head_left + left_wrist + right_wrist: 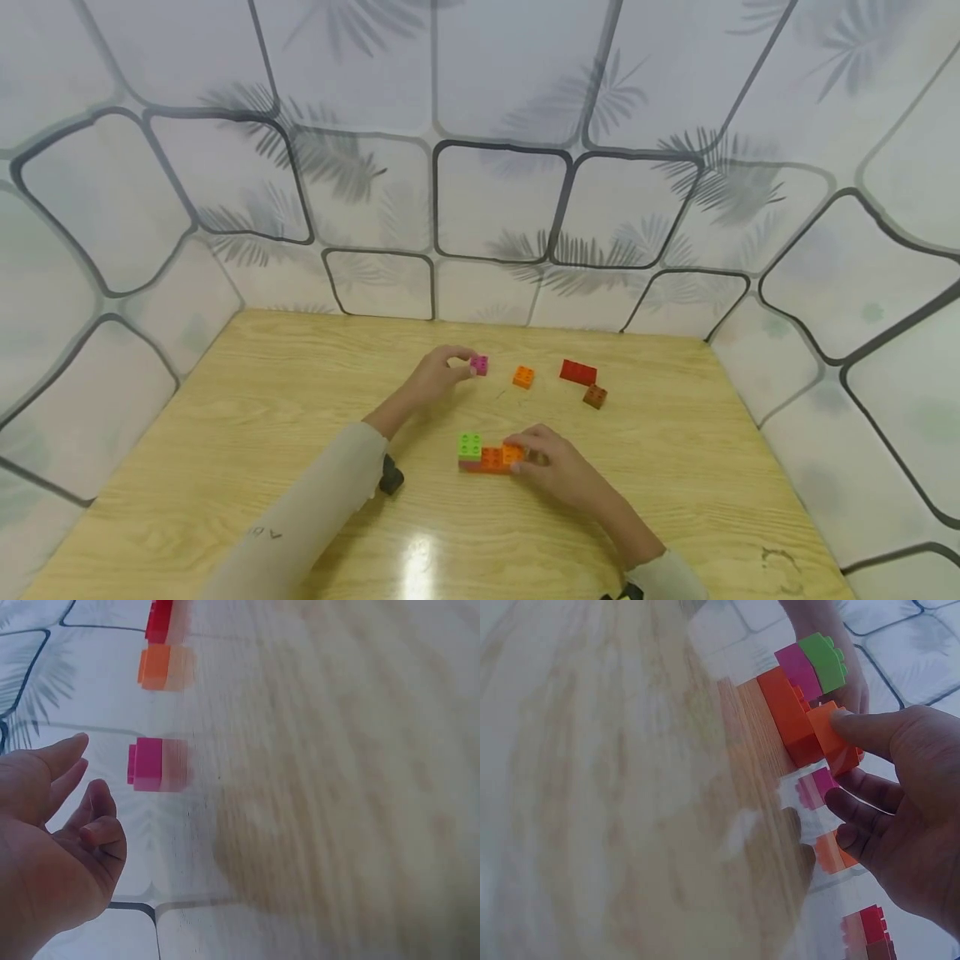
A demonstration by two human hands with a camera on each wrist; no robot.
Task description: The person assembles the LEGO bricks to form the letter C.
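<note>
The left hand [435, 377] reaches to the far middle of the worktop [262, 392], thumb and forefinger spread at the left side of a pink block [480, 365]; this grip is fairly wide and holds nothing, and the left wrist view shows the fingers short of the block. Nearer, the right hand [558, 471] has a narrow grip, pinching an orange block [512, 454] between thumb and fingers at the right end of a long orange-red brick [491, 460]. That brick lies flat on the worktop, and on its left end stands a magenta block [799, 671] with a green block [470, 446] on top — a small stack, with bare studs between it and the pinched block. In the right wrist view the pinched block looks tilted against the brick; whether it is fully seated is hard to tell, as the fingers cover part of it. To the right of the pink block sits a loose orange block [523, 377], and farther right a red brick [578, 372], with a brown block [595, 396] just beside its near right corner. Behind the worktop rises a pale backdrop [498, 204] printed with dark outlines and leaves.
</note>
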